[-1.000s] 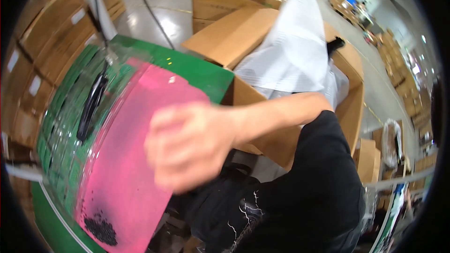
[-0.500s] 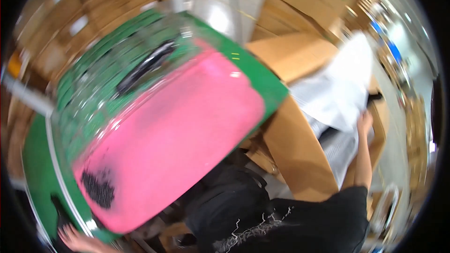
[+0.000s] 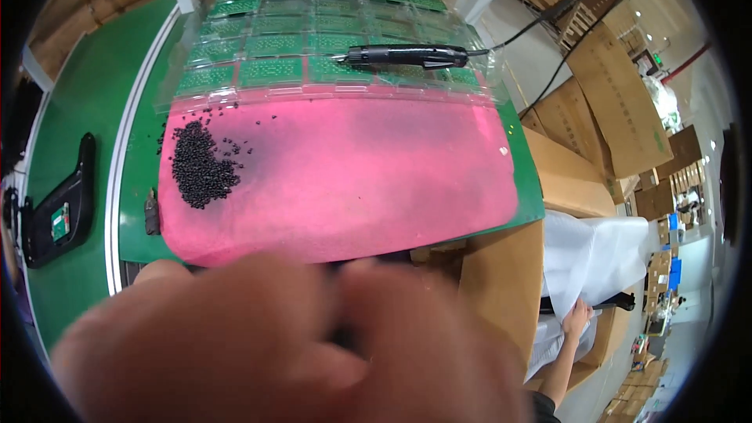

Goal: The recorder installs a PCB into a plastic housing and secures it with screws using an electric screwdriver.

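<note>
Very close up, my left hand [image 3: 227,337] fills the lower middle as a large smear; its fingers are too blurred to read. At the right, my right hand [image 3: 578,319] reaches into an open cardboard box [image 3: 501,282], fingers closed on the edge of a white foam sheet [image 3: 599,254]. Beside that hand a black plastic part [image 3: 623,301] sticks out from under the sheet. A pink mat [image 3: 352,180] covers much of the green table, with a heap of small black screws [image 3: 200,164] on its left side.
Clear plastic trays [image 3: 211,94] with green circuit boards lie behind the mat. A corded black electric screwdriver [image 3: 415,56] rests across them. Left of a metal rail [image 3: 129,133] lies a black housing [image 3: 59,219] with a small board in it. Cartons [image 3: 615,102] stand at the back right.
The view has swung, levelling the mat. My left hand has come from beside the black housing at lower left to right before the camera. My right hand stays at the foam sheet.
</note>
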The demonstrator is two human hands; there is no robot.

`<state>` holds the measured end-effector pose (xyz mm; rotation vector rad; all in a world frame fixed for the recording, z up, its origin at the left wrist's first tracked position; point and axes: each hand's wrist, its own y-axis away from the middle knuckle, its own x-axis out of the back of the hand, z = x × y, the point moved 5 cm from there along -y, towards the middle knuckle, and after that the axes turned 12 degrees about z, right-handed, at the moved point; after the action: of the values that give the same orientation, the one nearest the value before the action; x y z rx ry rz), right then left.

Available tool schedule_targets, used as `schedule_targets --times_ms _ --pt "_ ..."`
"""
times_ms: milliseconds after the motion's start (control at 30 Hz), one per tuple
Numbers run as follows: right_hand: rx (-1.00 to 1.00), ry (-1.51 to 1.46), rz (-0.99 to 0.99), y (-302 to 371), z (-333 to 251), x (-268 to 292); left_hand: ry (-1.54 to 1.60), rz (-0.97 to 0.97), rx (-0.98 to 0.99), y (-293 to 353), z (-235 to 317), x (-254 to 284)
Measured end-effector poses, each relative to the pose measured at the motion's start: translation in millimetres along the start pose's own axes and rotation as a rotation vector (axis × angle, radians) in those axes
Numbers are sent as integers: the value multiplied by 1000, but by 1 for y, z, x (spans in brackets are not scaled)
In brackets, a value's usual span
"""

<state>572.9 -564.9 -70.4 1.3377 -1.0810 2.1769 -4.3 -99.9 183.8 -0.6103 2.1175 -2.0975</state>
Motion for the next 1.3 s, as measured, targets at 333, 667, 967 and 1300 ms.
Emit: schedule_targets --times_ms 333,667,967,1300 --pt "-73 85 351 -1 48 89 142 223 -474 6 -4 71" --pt "-159 76 451 50 86 98 304 192 -151 54 -11 48" --pt "-263 129 137 -22 99 236 488 -16 176 93 -22 -20" --pt "-314 -233 -56 105 -26 95 590 -405 351 170 -13 -87"
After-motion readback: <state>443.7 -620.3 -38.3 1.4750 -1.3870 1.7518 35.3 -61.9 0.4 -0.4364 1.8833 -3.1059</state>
